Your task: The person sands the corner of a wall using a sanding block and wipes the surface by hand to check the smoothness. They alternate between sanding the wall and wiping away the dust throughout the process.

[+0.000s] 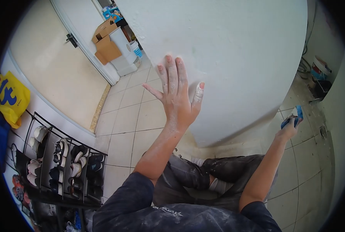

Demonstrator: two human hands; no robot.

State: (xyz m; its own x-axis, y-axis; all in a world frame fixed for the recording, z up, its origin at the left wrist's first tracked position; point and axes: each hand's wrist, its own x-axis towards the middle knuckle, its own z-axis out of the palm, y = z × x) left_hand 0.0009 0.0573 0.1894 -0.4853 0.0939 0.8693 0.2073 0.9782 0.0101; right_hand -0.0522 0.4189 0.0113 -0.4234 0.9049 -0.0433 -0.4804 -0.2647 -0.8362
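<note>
My left hand point(176, 91), dusted with white powder, has its fingers spread at the left edge of a white wall section point(234, 65). Its fingertips overlap the wall's edge; whether they touch it cannot be told. Low on the right, my right hand point(288, 129) is closed around a blue-and-white tool point(295, 116), whose exact kind is unclear. That hand is held out beyond the wall's lower right corner, over the tiled floor.
A shoe rack point(66, 164) and a yellow bag point(13, 96) are at the left, near a door point(56, 58). A cardboard box point(106, 48) stands at the back. Buckets point(320, 69) and a black container point(322, 88) are at the right.
</note>
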